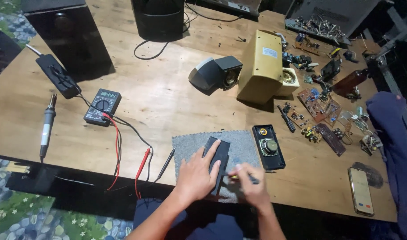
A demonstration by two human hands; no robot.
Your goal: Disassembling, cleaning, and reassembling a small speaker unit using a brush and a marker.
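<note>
At a wooden workbench point(159, 102) crowded with audio parts, a person steadies a small black box point(217, 158) that lies on a grey felt mat point(239, 144) near the front edge. The left hand point(198, 174) lies flat over the box, fingers spread and pressing down along its top. The right hand point(252, 184) has its fingers closed in a pinch on a thin screwdriver point(245, 178) with a yellow-and-dark handle, whose tip meets the box's lower right side; the exact point of contact is blurred.

Just beside the mat on the right lies a black speaker panel point(269, 147), cone upward. Farther back stand a tan speaker cabinet point(261, 66) and a small grey speaker point(214, 73). Loose circuit boards point(321, 104) are scattered on the right, and a phone point(361, 191) sits close to the table's edge. On the left, a multimeter point(103, 106) trails red and black probe leads point(141, 164) toward the mat, with a soldering iron point(46, 126) well apart.

Judging from this position, the main risk is a slip: if the tool jumps off its seat under pressure, the tip could score the box or strike the left fingers, which sit close to it. The mat may also slide on the wood, and a freed screw could roll off the nearby edge.
</note>
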